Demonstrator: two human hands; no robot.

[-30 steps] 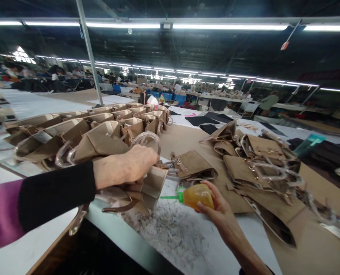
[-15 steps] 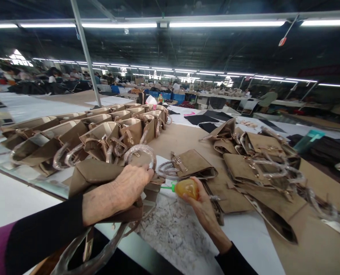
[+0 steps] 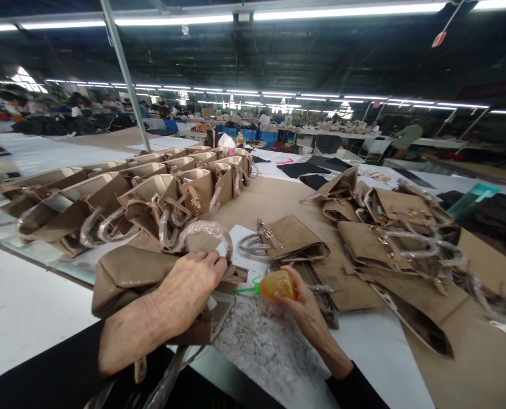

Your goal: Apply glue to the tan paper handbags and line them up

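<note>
Two bare hands work apart over a table (image 3: 270, 346). The left hand (image 3: 167, 301) is clamped on a tan bag (image 3: 127, 278) lying on its side at the near edge, its fingers beside a plastic-wrapped handle (image 3: 205, 225). The right hand (image 3: 304, 309) grips a squeeze bottle (image 3: 276, 284) of amber liquid, tipped level, its green nozzle (image 3: 246, 289) pointing left, close to the bag's open end. Whether the tip touches cannot be told.

Handled well, the bag would be pinned so that it cannot roll off the near edge, the tip kept close to the seam, and the bottle squeezed lightly, since a hard squeeze could spot the tan face. The wrapped handle is best kept out of the nozzle's path.

By count: one bottle, one bag in hand, and one flat bag (image 3: 295, 236) plainly seen mid-table, right of the nozzle. Upright bags (image 3: 201, 190) stand in rows toward the left edge, perhaps a dozen or more; piled bags (image 3: 401, 210) toward the right edge number several, overlapping too much to count.
</note>
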